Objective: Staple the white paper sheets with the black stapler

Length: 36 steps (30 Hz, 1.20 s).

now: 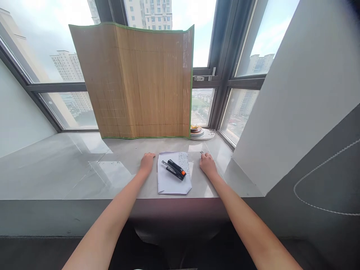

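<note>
Surface (70, 168): a wide grey stone-look window ledge, glossy, with light reflections on its left half; its dark front edge runs across the view below the hands.

Paper (172, 182): a white sheet or thin stack lying flat near the front edge of the surface, between the two hands; its lower right corner is folded or cut off. A patch of fine print or a small printed slip shows at its upper right.

Stapler (173, 169): black with an orange end, lying diagonally on the upper part of the paper, orange end toward the lower right. It is hinged open, the metal staple rail showing at the upper left.

Left hand (147, 160): palm down, resting on the surface just beside the left edge of the paper, fingers loosely curled under. It holds nothing; whether it touches the paper cannot be told.

Right hand (207, 163): palm down on the surface, to the right of the paper and clear of it, fingers loosely curled, nothing gripped. A small metallic item (201, 152), too small to identify, lies just beside its fingertips.

Bamboo mat (135, 80): green-edged, standing upright and slightly curved at the back of the surface against the window.

Stack of plates (198, 132): at the mat's lower right, near the glass, well apart from the hands.

Window: dark frames, tall buildings outside.
</note>
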{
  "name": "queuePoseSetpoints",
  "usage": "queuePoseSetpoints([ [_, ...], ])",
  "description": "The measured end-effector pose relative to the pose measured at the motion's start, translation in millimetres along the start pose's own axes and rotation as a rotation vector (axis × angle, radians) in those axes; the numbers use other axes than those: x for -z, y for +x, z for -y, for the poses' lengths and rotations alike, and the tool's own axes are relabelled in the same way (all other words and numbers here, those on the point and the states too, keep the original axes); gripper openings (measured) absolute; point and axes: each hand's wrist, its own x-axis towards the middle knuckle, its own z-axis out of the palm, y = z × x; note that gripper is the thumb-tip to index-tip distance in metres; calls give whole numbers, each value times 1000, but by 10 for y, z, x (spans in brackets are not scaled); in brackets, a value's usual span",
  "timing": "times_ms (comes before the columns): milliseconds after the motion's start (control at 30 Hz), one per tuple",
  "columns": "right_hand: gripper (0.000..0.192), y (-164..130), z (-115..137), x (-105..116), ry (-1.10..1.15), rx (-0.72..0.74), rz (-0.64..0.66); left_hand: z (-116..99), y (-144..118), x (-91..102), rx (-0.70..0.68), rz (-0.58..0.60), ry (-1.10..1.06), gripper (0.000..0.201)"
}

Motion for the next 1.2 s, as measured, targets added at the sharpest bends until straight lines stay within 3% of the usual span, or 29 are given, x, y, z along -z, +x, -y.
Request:
queuePoseSetpoints([
  [133,25,12,-25,11,22,-11,14,-32,-423,32,-70,-90,49,47],
  [233,21,57,2,42,54,-34,9,-103,-671,93,-234,-256,14,51],
  [333,15,66,184,70,279,-13,-76,-203,-773,152,-413,-397,-36,50],
  [433,17,-43,493,72,674,162,-120,-242,-755,160,-520,-445,-80,53],
  [500,26,-168,668,74,828,319,-33,-219,-722,144,-548,-460,-114,56],
  [600,32,-338,783,111,867,491,118,-176,-700,121,-529,-498,-154,55],
  [700,42,-426,784,147,826,584,240,-205,-705,101,-540,-456,-176,53],
  [800,59,-454,792,123,803,600,250,-302,-688,48,-609,-388,-218,48],
  [967,56,-460,833,45,780,590,196,-399,-591,-92,-562,-327,-274,29],
  [1200,56,-456,829,51,768,588,205,-396,-542,-130,-487,-274,-290,23],
])
